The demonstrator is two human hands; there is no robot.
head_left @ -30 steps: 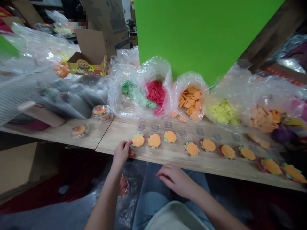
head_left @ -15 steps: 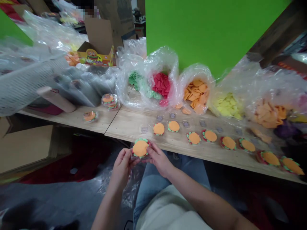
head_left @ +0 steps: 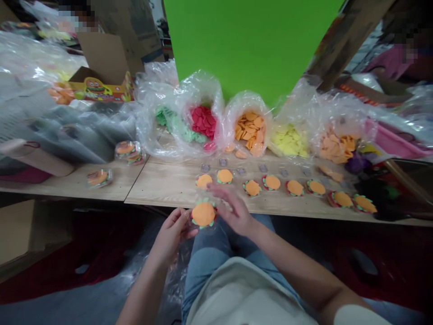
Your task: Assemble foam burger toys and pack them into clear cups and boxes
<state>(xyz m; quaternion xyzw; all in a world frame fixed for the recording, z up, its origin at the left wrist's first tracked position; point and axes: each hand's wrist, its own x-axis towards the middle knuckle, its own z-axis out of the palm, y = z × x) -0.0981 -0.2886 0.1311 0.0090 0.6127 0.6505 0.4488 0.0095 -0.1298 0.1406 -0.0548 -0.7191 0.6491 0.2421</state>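
Orange is the colour at the centre: a round orange felt burger with a green frilled edge [head_left: 203, 214], seemingly inside a clear plastic shell, is pinched at its near-left rim by the fingertips of the left hand [head_left: 171, 232]. It is held by the rim, it would seem, so that the top face is left uncovered. The piece is kept just off the front edge of the pale wooden table [head_left: 162, 187], above the lap. Just right of the grip, the right hand [head_left: 233, 210] is seen blurred, its fingers spread apart and closed on nothing; whether the shell is touched cannot be told. Beyond the grip, a row of matching orange felt burgers [head_left: 272, 182] is laid out along the table, probably to keep each within easy reach. Farther back, crumpled clear plastic bags are propped open: green pieces [head_left: 172, 126], red pieces [head_left: 203, 122], orange pieces [head_left: 250, 131], yellow pieces [head_left: 291, 141]. Far back-left of the grip, an open cardboard box printed with a cartoon burger [head_left: 96, 88] is stood; its lettering cannot be read.
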